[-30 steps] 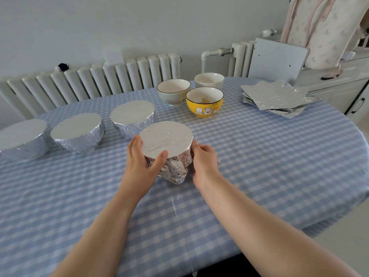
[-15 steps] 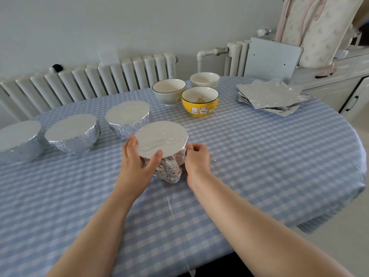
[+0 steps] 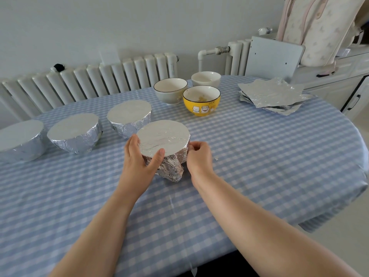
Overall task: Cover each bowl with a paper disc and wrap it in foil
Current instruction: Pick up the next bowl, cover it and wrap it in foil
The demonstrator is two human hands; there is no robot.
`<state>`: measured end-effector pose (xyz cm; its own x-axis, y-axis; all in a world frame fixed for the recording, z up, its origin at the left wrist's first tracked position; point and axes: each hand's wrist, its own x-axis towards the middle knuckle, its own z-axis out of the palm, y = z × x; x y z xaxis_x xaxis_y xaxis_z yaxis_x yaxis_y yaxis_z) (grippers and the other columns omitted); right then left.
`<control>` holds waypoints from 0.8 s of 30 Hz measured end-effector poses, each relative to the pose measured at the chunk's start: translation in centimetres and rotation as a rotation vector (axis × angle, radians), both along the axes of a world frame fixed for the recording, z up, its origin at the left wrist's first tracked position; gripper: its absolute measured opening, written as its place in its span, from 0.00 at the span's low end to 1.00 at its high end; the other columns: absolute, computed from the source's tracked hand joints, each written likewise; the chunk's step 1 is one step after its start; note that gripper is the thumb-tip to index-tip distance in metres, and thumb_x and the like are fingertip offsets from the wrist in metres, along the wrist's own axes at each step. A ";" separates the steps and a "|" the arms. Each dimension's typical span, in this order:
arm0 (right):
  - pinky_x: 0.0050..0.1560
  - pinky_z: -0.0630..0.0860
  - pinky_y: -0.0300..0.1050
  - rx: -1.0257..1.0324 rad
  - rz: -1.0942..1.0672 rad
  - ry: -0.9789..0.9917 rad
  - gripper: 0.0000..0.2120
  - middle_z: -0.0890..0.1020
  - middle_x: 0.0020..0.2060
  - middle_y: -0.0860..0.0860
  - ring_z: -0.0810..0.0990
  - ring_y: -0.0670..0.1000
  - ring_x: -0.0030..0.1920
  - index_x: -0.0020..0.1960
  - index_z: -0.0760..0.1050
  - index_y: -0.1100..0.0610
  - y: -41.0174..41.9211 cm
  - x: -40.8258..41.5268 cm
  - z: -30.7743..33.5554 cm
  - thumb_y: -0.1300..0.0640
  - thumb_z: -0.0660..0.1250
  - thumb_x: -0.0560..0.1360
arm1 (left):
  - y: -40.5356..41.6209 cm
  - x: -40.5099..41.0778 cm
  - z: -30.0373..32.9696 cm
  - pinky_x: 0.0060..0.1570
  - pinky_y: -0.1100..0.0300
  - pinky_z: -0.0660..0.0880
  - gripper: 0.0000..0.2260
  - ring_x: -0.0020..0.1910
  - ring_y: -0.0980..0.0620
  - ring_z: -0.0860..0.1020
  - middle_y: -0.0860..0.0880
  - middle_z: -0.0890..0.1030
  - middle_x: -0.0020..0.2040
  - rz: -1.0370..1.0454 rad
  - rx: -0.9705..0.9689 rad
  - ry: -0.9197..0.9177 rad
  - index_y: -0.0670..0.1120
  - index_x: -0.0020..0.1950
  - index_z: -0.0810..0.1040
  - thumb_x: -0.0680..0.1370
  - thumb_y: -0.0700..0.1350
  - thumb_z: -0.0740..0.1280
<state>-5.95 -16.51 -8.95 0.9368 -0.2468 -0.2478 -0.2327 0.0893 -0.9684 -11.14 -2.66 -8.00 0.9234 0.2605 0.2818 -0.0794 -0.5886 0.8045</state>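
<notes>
Four foil-wrapped bowls on table; fourth (image 3: 163,145) at frame centre, between both hands. Left hand (image 3: 137,159) curls round near-left side, thumb on top rim. Right hand (image 3: 197,154) has fingers curled, pinching foil at right edge. Likely ceramic under wrap: rigid, moderately heavy, breakable; foil thin, tears and slips easily, so hold by sides below rim. Round, no long axis; flat covered mouth faces up. Three unwrapped bowls (image 3: 201,100) upper centre; foil sheets (image 3: 273,94) upper right.
</notes>
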 end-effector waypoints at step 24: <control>0.53 0.81 0.47 -0.127 0.084 -0.123 0.12 0.86 0.46 0.47 0.84 0.43 0.46 0.55 0.78 0.55 -0.5 -2.7 0.0 0.66 0.62 0.76 | 0.2 0.1 -0.1 0.69 0.62 0.58 0.46 0.74 0.52 0.60 0.47 0.57 0.76 -0.019 -0.008 0.005 0.40 0.79 0.53 0.70 0.64 0.63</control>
<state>-8.64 -17.05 -8.90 0.9767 -0.1887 -0.1019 -0.1132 -0.0501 -0.9923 -11.00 -2.44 -8.14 0.9295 0.2451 0.2755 -0.0868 -0.5806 0.8095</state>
